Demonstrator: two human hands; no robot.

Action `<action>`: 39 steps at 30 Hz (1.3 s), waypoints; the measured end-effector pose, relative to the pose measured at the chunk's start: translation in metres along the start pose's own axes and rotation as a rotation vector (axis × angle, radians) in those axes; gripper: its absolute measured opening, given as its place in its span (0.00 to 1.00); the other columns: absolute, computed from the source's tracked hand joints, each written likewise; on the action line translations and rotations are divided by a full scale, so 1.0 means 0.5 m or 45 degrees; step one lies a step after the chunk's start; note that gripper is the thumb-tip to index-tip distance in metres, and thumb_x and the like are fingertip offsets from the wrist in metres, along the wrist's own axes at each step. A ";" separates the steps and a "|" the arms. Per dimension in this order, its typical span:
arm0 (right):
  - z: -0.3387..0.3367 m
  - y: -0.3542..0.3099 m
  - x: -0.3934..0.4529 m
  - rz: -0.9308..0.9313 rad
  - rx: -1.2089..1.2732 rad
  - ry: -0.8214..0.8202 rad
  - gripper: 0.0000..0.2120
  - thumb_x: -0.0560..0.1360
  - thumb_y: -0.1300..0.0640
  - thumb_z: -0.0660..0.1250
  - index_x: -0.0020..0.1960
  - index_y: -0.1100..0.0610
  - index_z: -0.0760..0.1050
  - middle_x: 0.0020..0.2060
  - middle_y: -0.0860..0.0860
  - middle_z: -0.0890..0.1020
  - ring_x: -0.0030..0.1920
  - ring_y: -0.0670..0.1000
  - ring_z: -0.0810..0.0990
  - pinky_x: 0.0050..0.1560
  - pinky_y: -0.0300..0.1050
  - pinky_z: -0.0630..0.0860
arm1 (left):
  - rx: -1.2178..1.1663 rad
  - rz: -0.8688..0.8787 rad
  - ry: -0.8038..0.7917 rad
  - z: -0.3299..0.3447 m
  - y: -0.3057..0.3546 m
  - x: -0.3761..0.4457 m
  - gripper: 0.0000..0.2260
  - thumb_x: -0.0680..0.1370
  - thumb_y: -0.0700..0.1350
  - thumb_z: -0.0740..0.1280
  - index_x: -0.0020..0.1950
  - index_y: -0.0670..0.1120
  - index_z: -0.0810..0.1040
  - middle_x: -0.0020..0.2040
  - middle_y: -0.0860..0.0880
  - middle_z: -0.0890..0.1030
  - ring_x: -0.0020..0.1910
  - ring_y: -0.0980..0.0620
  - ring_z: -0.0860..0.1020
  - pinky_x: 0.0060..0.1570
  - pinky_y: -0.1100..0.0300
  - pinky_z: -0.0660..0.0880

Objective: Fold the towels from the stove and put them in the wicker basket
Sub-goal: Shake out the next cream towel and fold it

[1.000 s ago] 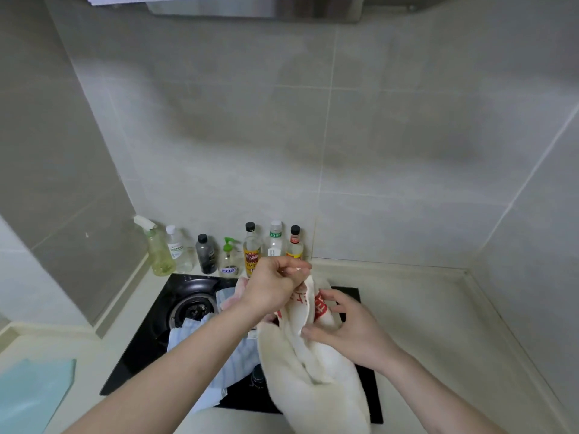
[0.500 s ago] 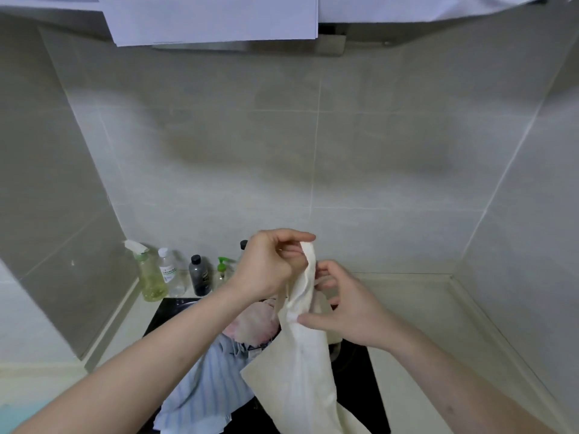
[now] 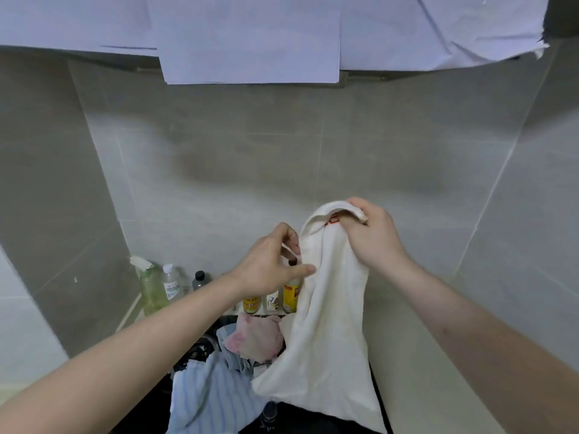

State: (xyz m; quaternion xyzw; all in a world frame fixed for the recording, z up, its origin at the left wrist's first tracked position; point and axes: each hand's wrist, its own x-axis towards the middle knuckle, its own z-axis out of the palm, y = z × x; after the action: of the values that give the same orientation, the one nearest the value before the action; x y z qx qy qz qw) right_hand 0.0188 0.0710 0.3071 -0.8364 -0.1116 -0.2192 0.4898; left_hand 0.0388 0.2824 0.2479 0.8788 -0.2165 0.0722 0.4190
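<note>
Above the stove (image 3: 380,399), both hands hold up a cream towel (image 3: 326,333) in front of the grey tiled wall (image 3: 282,158). The right hand (image 3: 372,238) grips the towel's top edge, its fingers (image 3: 355,205) curled over the hem, where a small red mark shows just beside them. The left hand (image 3: 269,264) is at the towel's left edge a little lower down, thumb stretched out against the cloth and the other fingers bent toward it; whether they pinch the edge or only touch it cannot be told. The towel hangs long from the right hand, and its lower end drapes over the dark stove top.

On the stove beneath lie more cloths in a heap: a blue striped towel (image 3: 203,399) nearest the camera and a pink one (image 3: 253,341) partly on top of it, just left of the hanging cream towel. Along the back of the worktop (image 3: 416,355), against the wall, stands a row of bottles (image 3: 170,285), with a green spray bottle (image 3: 150,286) at the left end. White sheets of paper (image 3: 250,39) hang across the top of the view.
</note>
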 end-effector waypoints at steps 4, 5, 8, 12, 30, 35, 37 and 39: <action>-0.048 -0.038 0.031 -0.026 0.024 0.032 0.09 0.75 0.60 0.65 0.43 0.49 0.81 0.38 0.42 0.83 0.40 0.41 0.78 0.41 0.37 0.72 | -0.023 0.001 -0.090 -0.005 -0.007 0.029 0.06 0.77 0.46 0.74 0.43 0.46 0.81 0.41 0.52 0.83 0.40 0.56 0.81 0.47 0.53 0.79; -0.060 -0.041 0.036 -0.026 0.014 0.049 0.08 0.76 0.60 0.65 0.44 0.51 0.82 0.40 0.46 0.84 0.41 0.44 0.79 0.43 0.40 0.72 | -0.104 -0.052 -0.117 -0.012 -0.001 0.038 0.06 0.78 0.45 0.72 0.44 0.45 0.80 0.41 0.50 0.84 0.40 0.55 0.80 0.48 0.53 0.78; -0.103 -0.036 0.042 -0.027 -0.021 0.151 0.08 0.78 0.58 0.66 0.51 0.54 0.84 0.45 0.49 0.86 0.44 0.44 0.80 0.41 0.31 0.72 | -0.242 -0.191 0.081 -0.050 0.025 0.069 0.07 0.83 0.46 0.64 0.45 0.49 0.75 0.39 0.49 0.79 0.40 0.51 0.76 0.44 0.55 0.72; -0.162 -0.001 0.024 0.055 -0.023 0.180 0.06 0.79 0.55 0.68 0.51 0.50 0.84 0.45 0.41 0.85 0.41 0.31 0.80 0.42 0.24 0.73 | -0.407 -0.128 0.387 -0.122 0.072 0.094 0.10 0.85 0.47 0.62 0.44 0.50 0.73 0.36 0.51 0.73 0.33 0.54 0.69 0.34 0.60 0.67; -0.099 0.213 -0.130 0.530 -0.258 -0.486 0.06 0.76 0.52 0.73 0.43 0.52 0.87 0.42 0.48 0.88 0.42 0.45 0.84 0.45 0.43 0.78 | 0.192 -0.471 -0.657 -0.076 -0.135 -0.043 0.15 0.73 0.63 0.76 0.46 0.51 0.88 0.36 0.54 0.82 0.37 0.53 0.78 0.40 0.59 0.74; -0.088 0.265 -0.149 0.738 -0.120 -0.500 0.10 0.80 0.58 0.67 0.43 0.57 0.84 0.30 0.47 0.79 0.28 0.43 0.73 0.28 0.35 0.67 | -0.083 -0.583 -0.663 -0.065 -0.167 -0.065 0.19 0.74 0.63 0.74 0.56 0.50 0.87 0.52 0.52 0.88 0.53 0.52 0.86 0.63 0.52 0.79; -0.082 0.283 -0.147 0.796 -0.082 -0.486 0.09 0.79 0.58 0.66 0.47 0.60 0.84 0.34 0.52 0.77 0.31 0.48 0.73 0.29 0.38 0.68 | -0.119 -0.586 -0.596 -0.062 -0.167 -0.061 0.18 0.74 0.62 0.75 0.55 0.50 0.87 0.51 0.51 0.88 0.52 0.50 0.86 0.60 0.54 0.80; -0.075 0.293 -0.143 0.848 0.007 -0.457 0.07 0.79 0.59 0.67 0.49 0.59 0.83 0.38 0.54 0.81 0.36 0.51 0.79 0.33 0.43 0.78 | -0.154 -0.597 -0.512 -0.064 -0.166 -0.052 0.19 0.73 0.62 0.76 0.51 0.48 0.88 0.48 0.49 0.88 0.49 0.47 0.86 0.55 0.53 0.82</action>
State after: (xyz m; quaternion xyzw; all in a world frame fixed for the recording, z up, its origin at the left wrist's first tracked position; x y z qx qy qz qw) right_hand 0.0050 -0.0324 0.1762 -0.8507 0.0818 0.1022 0.5092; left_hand 0.0541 0.3613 0.2019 0.8750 -0.0904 -0.2146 0.4245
